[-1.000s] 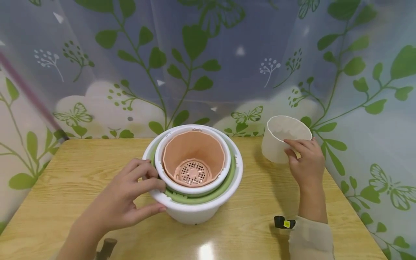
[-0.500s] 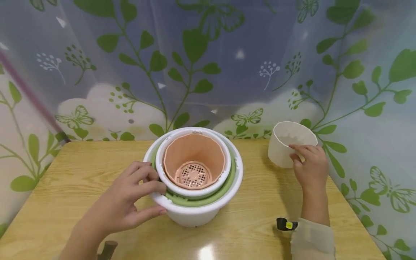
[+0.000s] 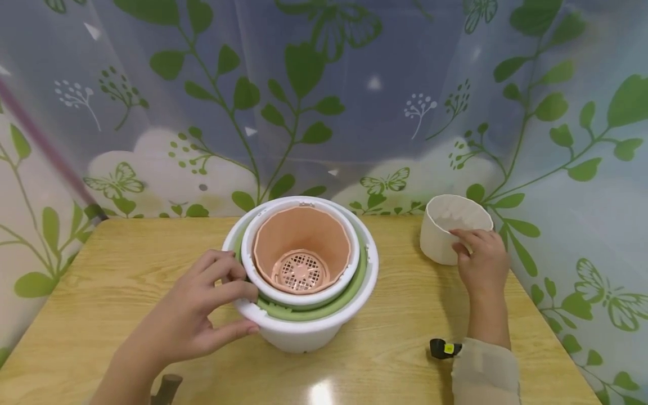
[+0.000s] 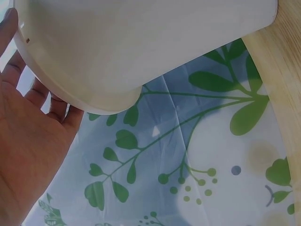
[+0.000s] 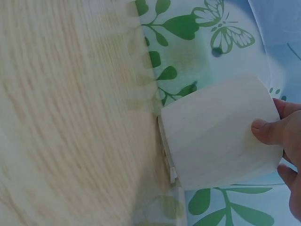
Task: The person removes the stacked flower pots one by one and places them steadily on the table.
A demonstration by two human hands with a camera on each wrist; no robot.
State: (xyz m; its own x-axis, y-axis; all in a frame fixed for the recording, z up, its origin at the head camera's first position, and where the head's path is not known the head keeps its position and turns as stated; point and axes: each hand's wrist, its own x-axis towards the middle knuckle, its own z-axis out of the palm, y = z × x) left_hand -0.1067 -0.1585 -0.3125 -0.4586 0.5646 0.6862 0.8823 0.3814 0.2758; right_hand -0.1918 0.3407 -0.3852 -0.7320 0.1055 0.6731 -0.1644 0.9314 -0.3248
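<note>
A stack of nested pots stands mid-table in the head view: a large white pot outside, then a green pot, a smaller white pot, and a peach basket-like pot with a perforated bottom. My left hand grips the large white pot's near-left rim, thumb outside. In the left wrist view that pot's wall fills the top. At the back right, my right hand pinches the rim of a cream pot. The right wrist view shows that pot upright at the table's edge, thumb on its outer wall.
The wooden table ends at a leaf-patterned curtain behind and on both sides. A black strap-like piece sits at the right wrist, and a dark brownish piece is beside the left wrist.
The cream pot has moved slightly right and down toward the table, held by my right hand. My left hand and the nested stack have stayed in place.
</note>
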